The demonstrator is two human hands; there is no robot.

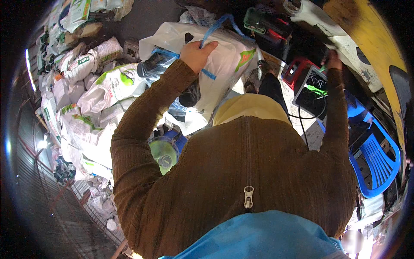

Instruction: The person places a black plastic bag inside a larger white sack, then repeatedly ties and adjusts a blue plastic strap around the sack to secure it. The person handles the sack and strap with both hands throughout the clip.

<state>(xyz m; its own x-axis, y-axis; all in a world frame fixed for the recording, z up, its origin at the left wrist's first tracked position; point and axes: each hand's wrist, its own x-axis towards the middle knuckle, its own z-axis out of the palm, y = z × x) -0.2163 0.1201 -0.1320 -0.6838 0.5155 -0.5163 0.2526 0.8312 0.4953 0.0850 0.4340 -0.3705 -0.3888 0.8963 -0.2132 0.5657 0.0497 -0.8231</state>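
Note:
My left hand (197,56) is closed at the top of a large white sack (230,45), gripping a blue strap (214,26) that loops up beyond the knuckles. Dark plastic-wrapped bundles (153,67) show at the sack's side, with another blue band below my wrist. On the right, my right hand (333,61) reaches out over a dark area beside a black tray (314,82) holding bright green pieces and small dark items. Blur and shadow hide its fingers. A red crate-like frame (295,69) stands next to the tray.
Printed white sacks (114,86) pile up on the left. A greenish clear container (164,153) stands by my left elbow. A blue plastic chair (377,157) is at right, below a yellow panel (375,30). A black cable (304,123) hangs from the tray's area.

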